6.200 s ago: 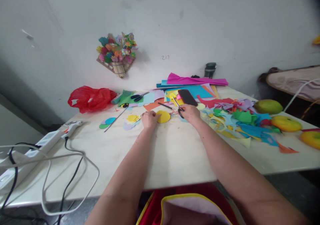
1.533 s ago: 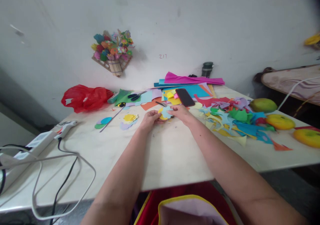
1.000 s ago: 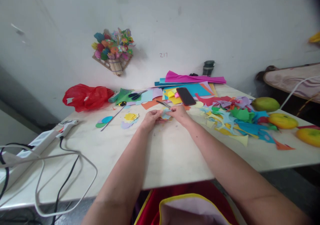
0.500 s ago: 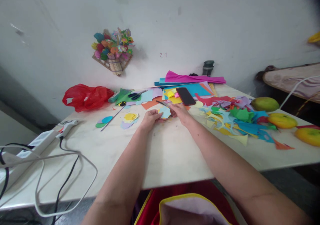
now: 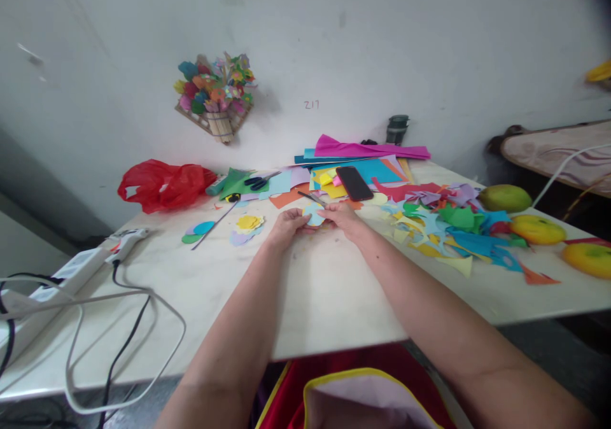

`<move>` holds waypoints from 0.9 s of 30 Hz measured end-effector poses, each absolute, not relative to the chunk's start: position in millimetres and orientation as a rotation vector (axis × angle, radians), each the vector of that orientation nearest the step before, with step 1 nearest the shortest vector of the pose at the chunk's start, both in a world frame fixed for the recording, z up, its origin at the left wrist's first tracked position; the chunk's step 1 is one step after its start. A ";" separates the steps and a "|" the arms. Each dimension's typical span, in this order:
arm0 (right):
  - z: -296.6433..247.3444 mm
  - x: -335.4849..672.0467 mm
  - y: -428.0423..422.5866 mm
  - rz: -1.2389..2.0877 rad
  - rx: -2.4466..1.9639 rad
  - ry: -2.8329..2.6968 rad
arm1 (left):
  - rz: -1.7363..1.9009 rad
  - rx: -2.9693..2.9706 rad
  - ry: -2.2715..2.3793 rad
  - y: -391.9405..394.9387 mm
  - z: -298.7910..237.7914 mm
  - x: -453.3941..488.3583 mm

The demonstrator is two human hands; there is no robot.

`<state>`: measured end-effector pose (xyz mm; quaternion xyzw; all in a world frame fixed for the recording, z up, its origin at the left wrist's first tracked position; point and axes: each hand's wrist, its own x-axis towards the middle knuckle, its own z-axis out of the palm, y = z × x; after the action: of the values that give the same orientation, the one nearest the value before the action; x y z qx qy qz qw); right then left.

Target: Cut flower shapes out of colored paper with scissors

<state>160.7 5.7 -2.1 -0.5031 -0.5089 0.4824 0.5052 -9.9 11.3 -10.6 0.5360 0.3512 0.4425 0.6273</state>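
A light blue scalloped paper flower [image 5: 313, 212] is held up between my two hands over the middle of the table. My left hand [image 5: 287, 225] pinches its left edge, thumb in front. The right edge sits between the thumb and fingers of my right hand [image 5: 344, 219]. Just behind the flower shows a thin dark pointed blade [image 5: 309, 195]; the rest of that tool is hidden. To the left lie stacked yellow paper flowers [image 5: 249, 223] on lilac cutouts, and blue, green and lilac paper circles [image 5: 204, 228] farther left.
Coloured paper scraps [image 5: 458, 232] and several mangoes [image 5: 539, 229] cover the right side. A phone [image 5: 354, 183], paper sheets [image 5: 382, 170], scissors [image 5: 258, 181] and a red plastic bag [image 5: 165, 186] lie toward the back. A power strip [image 5: 71, 273] with cables occupies the left edge.
My right thumb has come onto the front of the light blue flower at its right edge. My left hand stays where it was, holding the left edge.
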 end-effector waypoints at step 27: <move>-13.1 155.6 12.8 1.069 -1.249 -1.226 | 0.988 1.202 0.816 11.5 -9.9 -10.2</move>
<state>155.6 12.8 -13.1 -0.5206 -0.5109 0.4458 0.5188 -10.2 11.5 -9.9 0.5265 0.3575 0.4330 0.6384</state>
